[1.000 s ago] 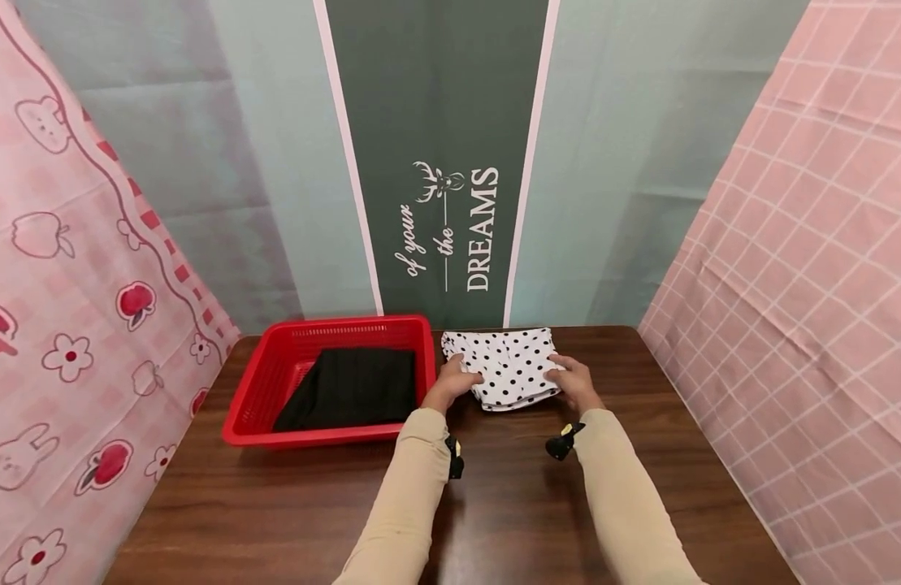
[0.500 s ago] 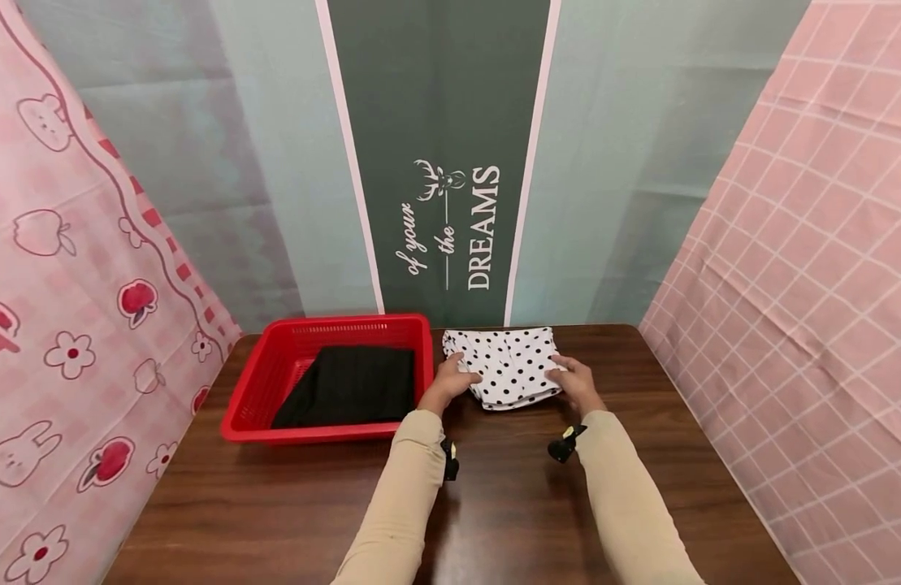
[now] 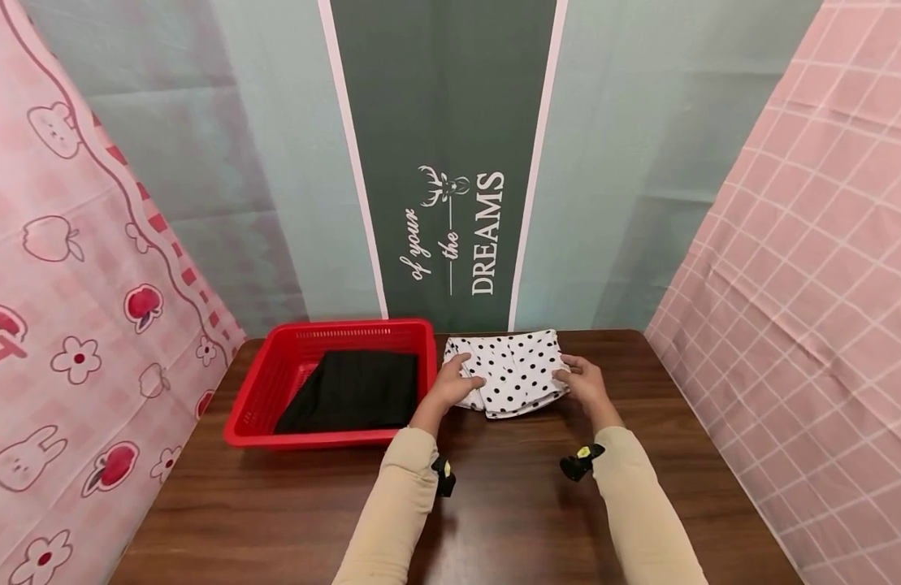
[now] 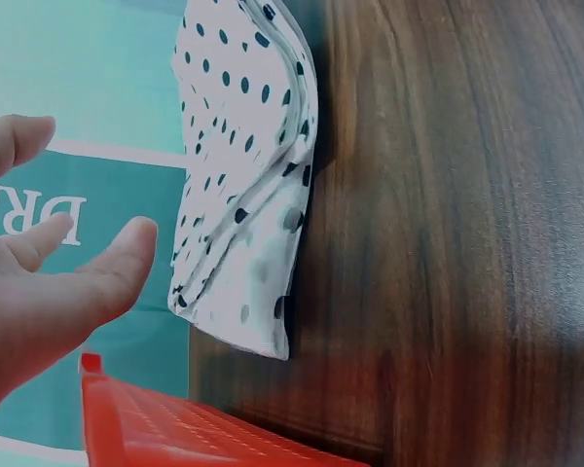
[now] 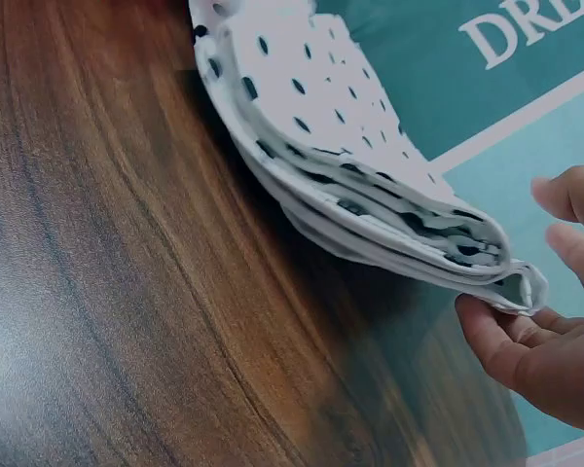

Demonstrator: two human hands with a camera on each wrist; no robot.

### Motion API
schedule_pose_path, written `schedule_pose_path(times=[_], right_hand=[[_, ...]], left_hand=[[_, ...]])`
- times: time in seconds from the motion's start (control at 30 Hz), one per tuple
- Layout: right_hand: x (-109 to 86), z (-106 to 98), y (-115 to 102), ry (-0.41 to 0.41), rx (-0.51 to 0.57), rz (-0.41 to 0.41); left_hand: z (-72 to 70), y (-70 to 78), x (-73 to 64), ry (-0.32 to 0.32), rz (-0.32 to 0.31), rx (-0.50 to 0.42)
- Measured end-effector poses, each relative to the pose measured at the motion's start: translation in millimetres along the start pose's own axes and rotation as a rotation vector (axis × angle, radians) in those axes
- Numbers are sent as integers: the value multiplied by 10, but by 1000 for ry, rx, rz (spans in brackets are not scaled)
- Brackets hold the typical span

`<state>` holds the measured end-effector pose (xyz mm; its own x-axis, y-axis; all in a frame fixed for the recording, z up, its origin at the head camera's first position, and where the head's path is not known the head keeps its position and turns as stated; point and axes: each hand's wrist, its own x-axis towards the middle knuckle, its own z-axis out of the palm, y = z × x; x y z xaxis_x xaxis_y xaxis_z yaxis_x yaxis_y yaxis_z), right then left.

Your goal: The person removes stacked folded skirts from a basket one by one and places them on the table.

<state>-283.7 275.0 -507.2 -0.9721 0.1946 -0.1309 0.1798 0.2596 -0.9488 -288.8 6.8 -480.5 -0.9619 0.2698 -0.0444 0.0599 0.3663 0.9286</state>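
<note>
The left hand [image 3: 452,386] is spread wide, its thumb well apart from its fingers and nothing in its hold. In the head view it covers the left edge of a folded white cloth with black polka dots [image 3: 519,374], while the left wrist view shows a gap between its digits and the fabric.

The right hand [image 3: 585,380] is at the opposite edge of that cloth. Its upper digits stand clear, parted from the lower ones, and at least one lower digit touches the underside of the folded corner, without closing round it. Several stacked layers show along the edge facing the person. The cloth thus lies between the two sets of fingers, on the far part of a dark wood-grain table [image 3: 508,496]; whether its right end is raised cannot be told.

Just left of the left fingers is a red plastic basket [image 3: 318,439] with slotted walls, and inside it lies a folded black cloth [image 3: 355,390]. Behind both hands' fingers hangs a green sheet [image 3: 450,97] lettered "of your", "the" and "DREAMS". A pink grid-patterned curtain [image 3: 823,284] is well to the right of the right fingers.
</note>
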Motion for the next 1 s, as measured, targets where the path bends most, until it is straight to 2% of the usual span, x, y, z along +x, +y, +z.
schedule_pose_path(times=[0.33,0.5,0.67,0.77,1.0], right_hand=[[-114,-22,-54,-30,7,11],[-133,-58,-84,-39,54,3],[-143,-101,-95,-44,63,-13],[-175,-120,-109,-47,70,-17],[-258,-140,-145,-45,85,-63]], left_hand=[[-37,-26,-127,8,45,-104],[-95,1,-186,11,70,-171],[-202,170,-347,9,109,-238],[-264,281,-466,19,118,-243],[-327,334,-572,21,145,-243]])
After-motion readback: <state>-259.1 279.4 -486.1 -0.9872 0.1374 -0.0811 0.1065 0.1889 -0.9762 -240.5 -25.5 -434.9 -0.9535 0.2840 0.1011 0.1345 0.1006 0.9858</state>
